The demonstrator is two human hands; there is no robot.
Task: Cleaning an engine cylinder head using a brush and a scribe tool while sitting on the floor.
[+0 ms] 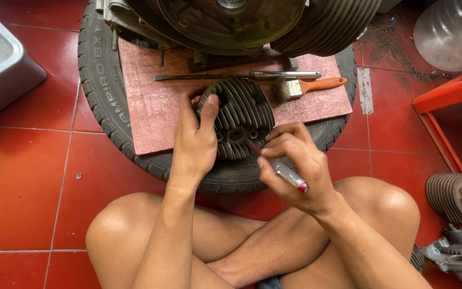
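Left hand [196, 136] clasps the finned head [238, 118] upright on the board [151, 101], fingers curled over its rim; right hand [294, 163] pinches a thin tool [284, 171], tip at the near fins; risk: the round casting could roll on its edge or the tip skid off ribbed metal; board rough, pink; tyre [102, 91] treaded; brush [308, 86] far right
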